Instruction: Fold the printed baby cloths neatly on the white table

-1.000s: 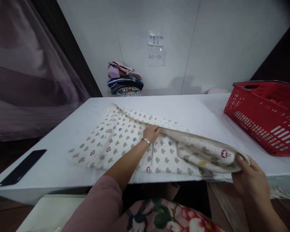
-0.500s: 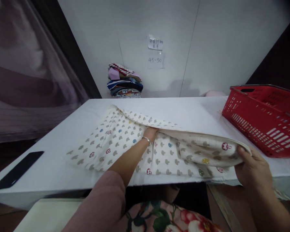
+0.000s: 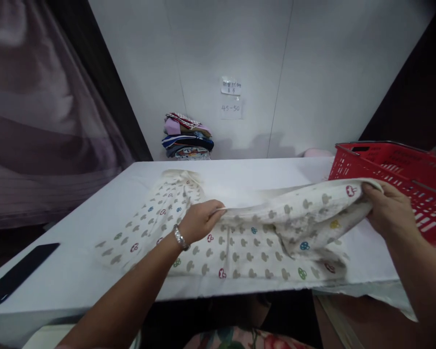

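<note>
A white cloth (image 3: 252, 249) printed with grey and coloured mushrooms lies spread across the table, its far edge lifted between my two hands. My left hand (image 3: 200, 220), with a silver bracelet at the wrist, pinches that edge near the cloth's middle. At the cloth's right corner, my right hand (image 3: 392, 208) grips the fabric between thumb and fingers, raised above the table. The lifted part sags in a fold between them. To the left, the remaining fabric lies on the table with its far corner crumpled.
A red plastic basket (image 3: 403, 169) stands at the right, just behind my right hand. Folded fabrics (image 3: 187, 138) are stacked by the wall. A black phone-like slab (image 3: 19, 274) lies at the table's left edge. Handwritten paper signs (image 3: 231, 108) hang on the wall.
Both hands have raised the cloth's far edge off the table. My left hand has moved left and come out from the fold; my right hand has risen. The left far corner has crumpled.
</note>
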Demonstrator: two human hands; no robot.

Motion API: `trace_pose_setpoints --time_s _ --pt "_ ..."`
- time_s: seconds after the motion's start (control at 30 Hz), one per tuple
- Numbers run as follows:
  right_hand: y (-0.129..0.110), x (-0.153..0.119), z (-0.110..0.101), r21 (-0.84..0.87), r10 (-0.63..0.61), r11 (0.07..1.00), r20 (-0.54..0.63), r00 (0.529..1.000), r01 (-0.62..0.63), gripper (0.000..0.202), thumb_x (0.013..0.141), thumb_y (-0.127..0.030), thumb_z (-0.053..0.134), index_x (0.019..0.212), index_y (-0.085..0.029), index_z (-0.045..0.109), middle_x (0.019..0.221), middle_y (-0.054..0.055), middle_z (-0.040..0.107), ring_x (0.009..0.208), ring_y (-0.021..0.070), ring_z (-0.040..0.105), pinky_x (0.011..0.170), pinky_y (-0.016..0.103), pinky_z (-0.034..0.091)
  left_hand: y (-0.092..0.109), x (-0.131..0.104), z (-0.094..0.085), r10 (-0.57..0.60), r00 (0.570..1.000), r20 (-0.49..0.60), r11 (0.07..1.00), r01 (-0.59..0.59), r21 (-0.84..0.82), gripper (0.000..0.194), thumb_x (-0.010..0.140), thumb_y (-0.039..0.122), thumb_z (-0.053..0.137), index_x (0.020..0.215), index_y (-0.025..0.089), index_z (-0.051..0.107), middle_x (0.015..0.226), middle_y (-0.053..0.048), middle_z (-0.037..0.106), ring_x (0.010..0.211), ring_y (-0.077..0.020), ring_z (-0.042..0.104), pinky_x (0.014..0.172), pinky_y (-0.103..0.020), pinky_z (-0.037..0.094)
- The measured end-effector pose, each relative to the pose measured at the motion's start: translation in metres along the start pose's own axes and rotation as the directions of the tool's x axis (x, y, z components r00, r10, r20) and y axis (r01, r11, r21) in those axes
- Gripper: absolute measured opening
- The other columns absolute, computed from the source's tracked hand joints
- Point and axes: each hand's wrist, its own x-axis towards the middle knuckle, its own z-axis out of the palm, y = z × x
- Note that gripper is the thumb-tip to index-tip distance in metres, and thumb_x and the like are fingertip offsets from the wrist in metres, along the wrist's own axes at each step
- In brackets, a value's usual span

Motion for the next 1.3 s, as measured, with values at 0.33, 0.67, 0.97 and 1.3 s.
trace_pose_setpoints --time_s 0.33,0.67,0.97,1.3 --pt "-0.026 -0.091 -0.072 -0.172 0.266 0.96 0.317 0.91 -0.22 0.031 0.039 -0.036 0.081 0.067 -0.024 0.075 0.075 0.011 0.071 0.062 0.0254 0.065 0.05 0.031 0.053 -0.026 0.015 -0.006 -0.02 0.99 0.14 0.992 0.037 -0.122 0.02 0.083 0.038 0.048 0.079 0.022 0.06 0.081 -0.002 0.062 0.074 -0.0171 0.056 0.07 -0.03 0.045" --pt "-0.028 -0.117 -0.12 -0.424 0.179 0.904 0.473 0.863 0.045 0.023 0.054 -0.05 0.072 0.072 -0.035 0.076 0.085 0.008 0.073 0.076 0.0334 0.068 0.066 0.04 0.058 -0.051 0.076 0.055 -0.07 0.889 0.453 0.972 0.162 -0.169 0.022 0.077 0.041 0.054 0.075 0.02 0.06 0.126 -0.006 0.058 0.127 -0.0252 0.042 0.1 -0.036 0.04" --pt "-0.012 -0.122 -0.127 -0.471 0.174 0.881 0.404 0.898 0.042 0.018 0.06 -0.056 0.063 0.073 -0.049 0.072 0.083 0.007 0.071 0.077 0.0333 0.066 0.068 0.042 0.058 -0.059 0.075 0.06 -0.024 0.849 0.528 0.993 0.083 -0.089 0.019 0.083 0.033 0.049 0.078 0.018 0.059 0.134 -0.008 0.052 0.138 -0.0264 0.023 0.109 -0.047 0.023" --pt "-0.01 -0.125 -0.128 -0.454 0.179 0.891 0.378 0.909 0.014 0.019 0.062 -0.059 0.063 0.077 -0.049 0.07 0.078 0.001 0.069 0.074 0.0326 0.066 0.06 0.045 0.058 -0.061 0.087 0.071 -0.07 0.867 0.494 0.996 0.084 -0.006 0.013 0.076 0.035 0.057 0.074 0.024 0.065 0.105 -0.004 0.067 0.117 -0.0246 0.049 0.108 -0.053 0.019"
